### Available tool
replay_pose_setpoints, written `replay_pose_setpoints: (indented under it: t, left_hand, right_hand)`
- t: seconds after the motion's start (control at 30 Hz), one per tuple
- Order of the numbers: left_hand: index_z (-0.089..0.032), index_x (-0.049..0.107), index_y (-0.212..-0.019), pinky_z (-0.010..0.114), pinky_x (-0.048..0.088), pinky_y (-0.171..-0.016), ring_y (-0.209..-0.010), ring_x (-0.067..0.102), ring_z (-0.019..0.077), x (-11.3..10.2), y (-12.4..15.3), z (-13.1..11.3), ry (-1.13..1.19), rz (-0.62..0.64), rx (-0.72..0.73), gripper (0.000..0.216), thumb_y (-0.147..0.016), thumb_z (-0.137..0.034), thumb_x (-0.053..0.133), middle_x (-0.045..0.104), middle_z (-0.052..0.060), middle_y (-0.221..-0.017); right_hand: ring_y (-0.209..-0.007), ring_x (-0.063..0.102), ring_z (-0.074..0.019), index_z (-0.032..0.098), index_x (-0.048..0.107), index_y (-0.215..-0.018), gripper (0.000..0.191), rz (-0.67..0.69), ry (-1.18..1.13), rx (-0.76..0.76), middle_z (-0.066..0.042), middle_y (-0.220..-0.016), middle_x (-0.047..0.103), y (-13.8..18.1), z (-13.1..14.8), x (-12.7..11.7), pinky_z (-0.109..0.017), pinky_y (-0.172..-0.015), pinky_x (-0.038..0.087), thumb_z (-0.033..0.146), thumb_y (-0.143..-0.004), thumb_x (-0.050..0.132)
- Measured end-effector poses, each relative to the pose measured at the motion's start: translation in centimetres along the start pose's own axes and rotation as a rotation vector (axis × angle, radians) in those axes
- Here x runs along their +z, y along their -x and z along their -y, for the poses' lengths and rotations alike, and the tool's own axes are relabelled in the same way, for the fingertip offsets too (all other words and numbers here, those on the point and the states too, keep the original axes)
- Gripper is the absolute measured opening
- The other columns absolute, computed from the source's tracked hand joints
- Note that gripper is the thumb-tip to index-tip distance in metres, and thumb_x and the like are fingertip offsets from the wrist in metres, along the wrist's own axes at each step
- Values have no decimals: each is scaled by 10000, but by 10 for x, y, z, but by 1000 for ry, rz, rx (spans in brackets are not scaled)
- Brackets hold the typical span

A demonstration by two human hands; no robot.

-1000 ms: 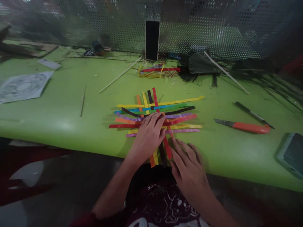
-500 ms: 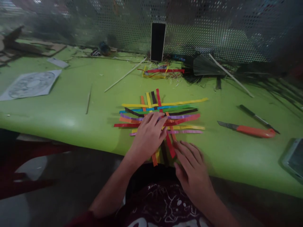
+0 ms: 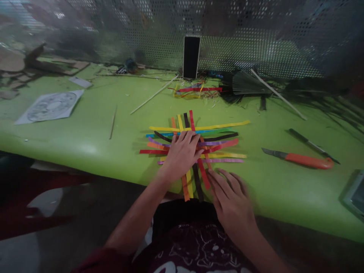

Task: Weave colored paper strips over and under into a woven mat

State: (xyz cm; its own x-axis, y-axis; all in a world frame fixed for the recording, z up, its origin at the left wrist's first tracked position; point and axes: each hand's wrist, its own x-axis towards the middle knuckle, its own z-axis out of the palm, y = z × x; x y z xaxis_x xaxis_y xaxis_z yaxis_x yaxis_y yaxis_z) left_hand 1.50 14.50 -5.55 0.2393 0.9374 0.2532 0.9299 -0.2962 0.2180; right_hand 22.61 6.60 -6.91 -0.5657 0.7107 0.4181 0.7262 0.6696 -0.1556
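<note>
Colourful flat strips lie crossed over and under each other in a loose woven mat [image 3: 216, 156] on the table. My left hand [image 3: 183, 149] rests flat over the middle of the weave, fingers stretched forward, covering many of the crossings. At the lower right, my right hand [image 3: 231, 191] has its fingers bent together at the lower end of an orange strip [image 3: 206, 151]; the strip's tip is hidden under them. A red strip [image 3: 204, 176] slants just left of those fingertips. Other lengthwise strips, including a dark brown strip [image 3: 197, 184], hang towards the table's front edge.
An orange-handled knife [image 3: 308, 160] and a dark pen-like tool [image 3: 309, 143] lie at right. A phone [image 3: 191, 57] stands against the perforated screen [image 3: 159, 41]. Behind the mat are scraps [image 3: 199, 91] and thin sticks [image 3: 153, 94]. A patterned paper [image 3: 52, 107] lies at left.
The whole view has shifted slightly, so the table things sit a little lower and further right. My left hand still presses on the mat; my right hand stays by the orange strip's end.
</note>
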Motion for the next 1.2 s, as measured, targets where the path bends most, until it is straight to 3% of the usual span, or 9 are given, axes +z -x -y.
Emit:
replay_pose_setpoints:
  t: [0.33, 0.83, 1.1, 1.2]
  left_hand:
    - [-204, 521, -1469, 540, 442, -1092, -1338, 507, 336, -1, -2, 0, 28, 21, -18, 442, -1051, -345, 544, 570, 119, -1485]
    - [-177, 536, -1453, 616, 465, -1055, -1333, 484, 378, 1, -12, -1, -30, 71, -49, 543, -1085, -548, 387, 552, 153, -1476]
    - [-198, 556, -1430, 595, 488, -1041, -1334, 492, 384, -4, -21, 6, 2, 120, -37, 489, -1019, -462, 591, 540, 139, -1493]
    - [-196, 558, -1428, 594, 484, -1055, -1347, 480, 377, -6, -24, 8, 24, 139, -45, 492, -1019, -468, 585, 529, 136, -1504]
  right_hand:
    - [-1267, 614, -277, 202, 617, -1416, 399, 7, 33, 16, -30, -1447, 667, -4, 2, 2, -470, -1095, 393, 169, -1031, 519]
    - [-1313, 575, -296, 178, 448, -1553, 557, 50, 106, -16, -11, -1539, 581, 0, 2, 5, -508, -1120, 370, 89, -1003, 443]
    - [-1317, 570, -271, 186, 541, -1473, 525, 39, 87, 11, 4, -1541, 580, -1, 1, 6, -469, -1114, 373, 52, -974, 449]
    - [-1288, 583, -274, 207, 584, -1438, 503, 45, 104, 48, 12, -1528, 591, -5, 2, 6, -466, -1095, 360, 59, -978, 446]
